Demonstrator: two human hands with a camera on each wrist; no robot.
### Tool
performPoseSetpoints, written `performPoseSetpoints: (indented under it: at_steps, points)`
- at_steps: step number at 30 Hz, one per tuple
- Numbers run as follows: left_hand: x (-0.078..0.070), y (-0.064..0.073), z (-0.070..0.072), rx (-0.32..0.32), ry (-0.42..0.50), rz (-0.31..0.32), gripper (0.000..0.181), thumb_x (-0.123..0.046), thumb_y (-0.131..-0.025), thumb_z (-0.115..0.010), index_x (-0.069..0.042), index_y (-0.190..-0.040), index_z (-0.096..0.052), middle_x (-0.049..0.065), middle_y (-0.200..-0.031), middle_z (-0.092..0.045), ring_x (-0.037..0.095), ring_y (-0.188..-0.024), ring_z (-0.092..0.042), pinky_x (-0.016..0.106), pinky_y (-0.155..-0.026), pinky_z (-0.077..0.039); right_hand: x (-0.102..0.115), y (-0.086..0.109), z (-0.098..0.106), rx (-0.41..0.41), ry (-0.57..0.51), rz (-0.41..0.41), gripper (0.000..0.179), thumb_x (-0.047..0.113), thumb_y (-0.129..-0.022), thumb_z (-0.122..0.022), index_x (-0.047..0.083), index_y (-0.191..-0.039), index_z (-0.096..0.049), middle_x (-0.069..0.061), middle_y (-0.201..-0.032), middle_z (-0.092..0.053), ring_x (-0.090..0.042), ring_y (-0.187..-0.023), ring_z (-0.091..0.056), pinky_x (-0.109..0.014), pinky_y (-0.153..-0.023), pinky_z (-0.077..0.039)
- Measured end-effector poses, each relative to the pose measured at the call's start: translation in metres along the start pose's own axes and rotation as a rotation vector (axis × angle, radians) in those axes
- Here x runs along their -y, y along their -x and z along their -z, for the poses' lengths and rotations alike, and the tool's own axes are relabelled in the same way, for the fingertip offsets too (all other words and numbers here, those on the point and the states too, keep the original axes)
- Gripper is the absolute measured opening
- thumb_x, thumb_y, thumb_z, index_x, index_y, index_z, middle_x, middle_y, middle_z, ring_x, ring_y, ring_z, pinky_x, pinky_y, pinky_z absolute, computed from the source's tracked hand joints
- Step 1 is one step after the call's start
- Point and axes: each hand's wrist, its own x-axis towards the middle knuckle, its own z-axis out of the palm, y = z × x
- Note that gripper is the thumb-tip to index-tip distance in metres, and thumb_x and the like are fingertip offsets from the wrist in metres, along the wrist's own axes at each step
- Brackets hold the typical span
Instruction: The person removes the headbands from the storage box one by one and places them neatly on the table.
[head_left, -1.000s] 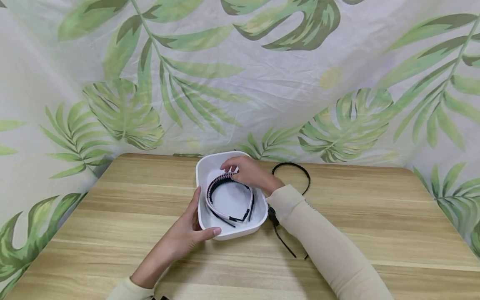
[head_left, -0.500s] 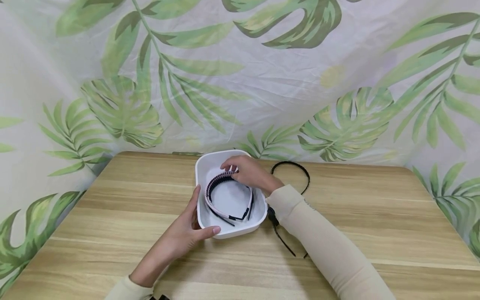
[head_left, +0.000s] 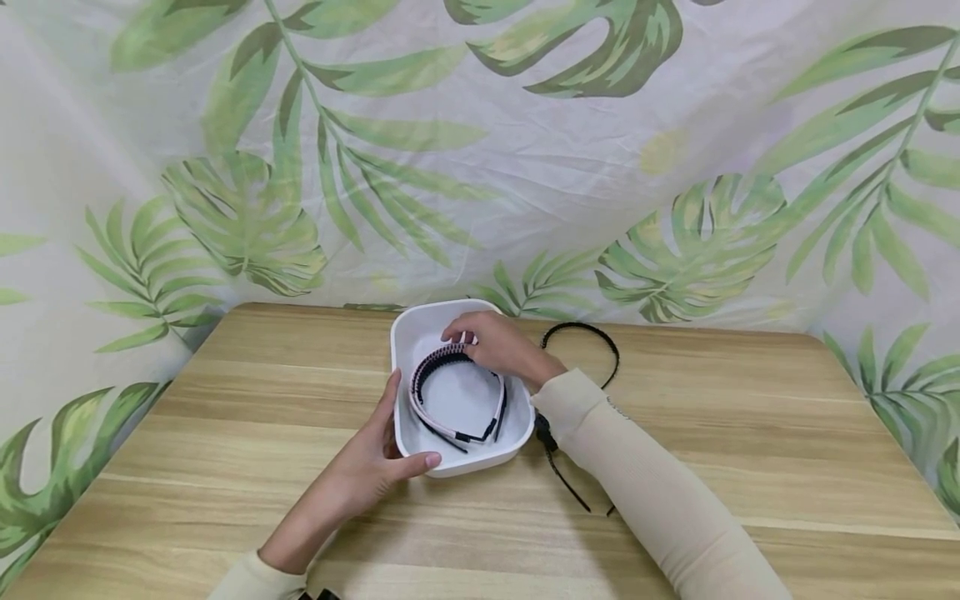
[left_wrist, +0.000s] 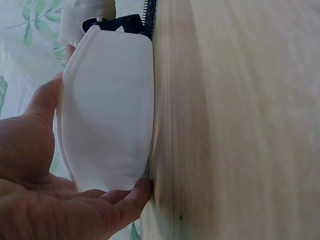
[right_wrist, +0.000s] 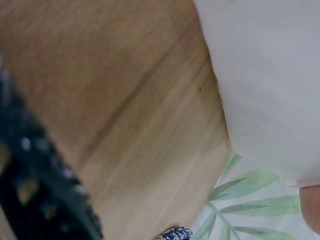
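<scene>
A white box stands on the wooden table, holding several headbands. The uppermost headband is pale pink with dark teeth inside its band, and a thin black headband lies under it. My left hand grips the box, its thumb over the near-left corner and its fingers along the left wall. In the left wrist view, the fingers of this left hand reach under the box. Inside the box, my right hand holds the far part of the headbands, its thumb mostly hidden.
To the right of the box lie black headbands, partly covered by the right sleeve. One dark headband looms blurred in the right wrist view. A leaf-printed cloth hangs behind the table.
The hands, the box and the headbands have stayed almost still. Only a very slight shift of the whole head view shows.
</scene>
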Motion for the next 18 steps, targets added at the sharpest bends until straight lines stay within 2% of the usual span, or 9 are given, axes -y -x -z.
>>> performPoseSetpoints:
  at_steps: [7, 18]
  points:
    - [-0.0006, -0.0001, 0.0, -0.003, -0.004, -0.001, 0.126, -0.018, -0.091, -0.084, -0.018, -0.167, 0.016, 0.019, -0.175, -0.009, 0.03, -0.158, -0.028, 0.037, -0.118, -0.037, 0.0007, 0.0001, 0.0007, -0.009, -0.012, 0.0, 0.033, -0.009, -0.093, -0.063, 0.005, -0.119, -0.078, -0.009, -0.112, -0.077, -0.022, -0.101, -0.067, -0.031, -0.091, -0.054]
    - [-0.0031, 0.0029, 0.0009, 0.002, -0.021, -0.015, 0.127, -0.02, -0.09, -0.084, -0.016, -0.167, 0.016, 0.022, -0.174, -0.014, 0.033, -0.155, -0.034, 0.041, -0.116, -0.042, 0.0009, 0.0009, 0.0005, -0.051, -0.054, -0.001, 0.035, -0.01, -0.091, -0.06, 0.005, -0.116, -0.079, -0.01, -0.105, -0.076, -0.02, -0.094, -0.064, -0.028, -0.085, -0.051]
